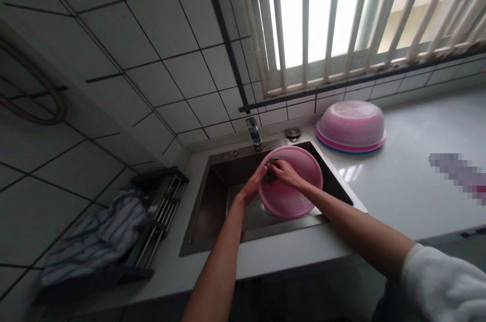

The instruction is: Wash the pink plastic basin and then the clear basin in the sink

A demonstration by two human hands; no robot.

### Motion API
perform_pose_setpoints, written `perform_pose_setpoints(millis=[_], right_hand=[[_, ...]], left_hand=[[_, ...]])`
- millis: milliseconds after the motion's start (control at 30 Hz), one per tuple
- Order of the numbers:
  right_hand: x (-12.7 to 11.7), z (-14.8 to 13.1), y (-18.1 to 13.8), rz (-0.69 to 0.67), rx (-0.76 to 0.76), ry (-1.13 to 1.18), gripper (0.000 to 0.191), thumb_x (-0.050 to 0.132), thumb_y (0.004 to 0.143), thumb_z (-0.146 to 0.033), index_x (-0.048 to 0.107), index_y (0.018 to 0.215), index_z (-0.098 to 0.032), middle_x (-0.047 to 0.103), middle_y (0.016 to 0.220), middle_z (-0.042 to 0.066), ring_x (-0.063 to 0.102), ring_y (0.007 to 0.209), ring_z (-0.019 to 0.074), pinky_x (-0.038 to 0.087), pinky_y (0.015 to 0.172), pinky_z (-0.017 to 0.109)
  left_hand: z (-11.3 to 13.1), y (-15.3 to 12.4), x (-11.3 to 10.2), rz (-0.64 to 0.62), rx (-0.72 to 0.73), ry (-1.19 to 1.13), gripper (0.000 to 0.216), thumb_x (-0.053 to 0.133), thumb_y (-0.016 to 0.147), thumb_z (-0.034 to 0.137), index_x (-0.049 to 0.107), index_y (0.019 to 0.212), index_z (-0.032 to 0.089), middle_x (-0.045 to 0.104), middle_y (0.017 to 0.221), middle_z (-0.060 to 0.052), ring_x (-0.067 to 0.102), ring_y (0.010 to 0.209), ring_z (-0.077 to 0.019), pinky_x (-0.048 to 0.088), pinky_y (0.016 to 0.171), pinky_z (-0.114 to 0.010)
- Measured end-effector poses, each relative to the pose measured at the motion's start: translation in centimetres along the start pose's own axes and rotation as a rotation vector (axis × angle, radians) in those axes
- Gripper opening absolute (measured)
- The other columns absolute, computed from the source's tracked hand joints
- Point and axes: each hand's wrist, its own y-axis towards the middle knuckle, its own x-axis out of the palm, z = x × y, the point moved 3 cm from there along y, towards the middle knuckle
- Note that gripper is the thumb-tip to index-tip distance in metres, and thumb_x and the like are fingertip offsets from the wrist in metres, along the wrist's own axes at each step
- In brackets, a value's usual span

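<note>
- Pink plastic marks the basin, which sits in the right part of the sink, tilted, its slotted wall showing; whether its base touches the sink floor, I cannot tell.
- Left hand: at the basin's left edge, fingers closed on the rim.
- Right hand: over the basin's left side, its bent fingers gripping a dark pad against the plastic; the pad is small and partly hidden, so its material is unclear.
- The two hands are close together, the pad between them.
- Both forearms reach in from the lower edge of the head view, the right one crossing the sink's front rim; a white sleeve covers its upper part.
- Behind the basin, the tap stands at the sink's back edge, with a round metal stopper to its right.
- Right of the sink, on the white counter, upturned bowls lie stacked, pale pink above, a blue rim at the bottom.
- Farther right, a pixelated purple item rests on the counter.
- Left of the sink, a striped cloth lies beside the metal bars of a dark rack.
- Above, a barred window lets in light beside white tiles.
</note>
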Motion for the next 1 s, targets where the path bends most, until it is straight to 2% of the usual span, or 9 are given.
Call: perform_pose_setpoints(millis=[167,233,367,433,667,733,867,933,1000], right_hand=[[2.7,0.0,-1.4,-0.359,0.042,0.135,0.033,0.061,0.095,-0.045,0.06,0.075,-0.018,0.06,0.071,0.002,0.05,0.063,0.0143,0.039,0.057,0.025],[2.5,-0.1,-1.2,-0.293,0.04,0.188,0.039,0.06,0.095,-0.052,0.06,0.077,-0.018,0.06,0.071,0.002,0.05,0.063,0.0144,0.039,0.056,0.025],[-0.2,-0.3,-0.1,0.075,0.05,0.251,0.041,0.057,0.094,-0.059,0.06,0.085,-0.018,0.061,0.077,0.003,0.052,0.067,0.0159,0.042,0.058,0.026],[-1.0,-0.4,0.1,0.15,0.067,0.264,0.038,0.056,0.094,-0.056,0.06,0.088,-0.019,0.062,0.078,0.003,0.052,0.067,0.0162,0.043,0.058,0.026],[2.9,-0.1,-1.5,-0.335,0.075,0.174,0.034,0.061,0.095,-0.047,0.06,0.077,-0.018,0.061,0.073,0.003,0.051,0.064,0.0146,0.04,0.058,0.025],[2.7,0.2,-1.3,-0.249,0.077,0.17,0.033,0.059,0.095,-0.047,0.06,0.08,-0.018,0.062,0.074,0.003,0.051,0.065,0.0149,0.04,0.058,0.025],[0.0,0.6,-0.2,0.103,0.086,0.131,0.026,0.05,0.095,-0.042,0.059,0.086,-0.019,0.061,0.078,0.003,0.051,0.068,0.0162,0.039,0.059,0.026],[-0.7,0.4,0.0,0.133,0.06,0.121,0.023,0.048,0.095,-0.038,0.059,0.087,-0.019,0.063,0.082,0.004,0.052,0.07,0.0167,0.041,0.061,0.026],[-0.2,0.1,-0.2,0.018,0.019,0.117,0.018,0.051,0.093,-0.035,0.059,0.088,-0.019,0.064,0.085,0.005,0.054,0.072,0.0169,0.042,0.063,0.027]], left_hand=[[-0.7,-0.3,-0.6,0.019,-0.1,-0.021,0.082,0.075,0.084,0.08,0.074,0.138,0.018,0.07,0.147,-0.016,0.057,0.146,-0.0408,0.038,0.128,-0.059],[-0.5,-0.3,-0.5,0.019,-0.09,-0.036,0.081,0.076,0.084,0.079,0.074,0.138,0.018,0.07,0.149,-0.015,0.057,0.146,-0.0405,0.039,0.128,-0.057],[0.0,0.0,0.3,-0.028,-0.032,-0.066,0.082,0.076,0.085,0.077,0.071,0.143,0.019,0.065,0.156,-0.013,0.051,0.152,-0.0403,0.036,0.13,-0.056],[0.1,0.1,0.5,-0.04,-0.01,-0.066,0.082,0.076,0.086,0.076,0.069,0.146,0.021,0.062,0.159,-0.012,0.047,0.156,-0.0396,0.035,0.131,-0.056],[-0.2,-0.3,-0.5,0.03,-0.063,0.016,0.08,0.072,0.087,0.08,0.073,0.14,0.02,0.075,0.141,-0.013,0.058,0.144,-0.0412,0.041,0.126,-0.058],[0.0,-0.2,-0.5,0.034,-0.039,0.028,0.08,0.072,0.088,0.078,0.073,0.141,0.018,0.073,0.143,-0.013,0.057,0.146,-0.0417,0.038,0.128,-0.058],[0.6,0.1,0.0,-0.008,0.021,0.071,0.077,0.078,0.088,0.068,0.069,0.146,0.019,0.066,0.155,-0.012,0.047,0.154,-0.0428,0.03,0.132,-0.057],[0.8,0.0,0.3,-0.048,0.019,0.078,0.078,0.085,0.085,0.063,0.067,0.148,0.021,0.064,0.157,-0.011,0.046,0.154,-0.0428,0.029,0.132,-0.057],[0.8,-0.2,0.3,-0.064,0.017,0.041,0.08,0.087,0.082,0.063,0.067,0.148,0.022,0.064,0.156,-0.013,0.049,0.152,-0.042,0.032,0.13,-0.056]])
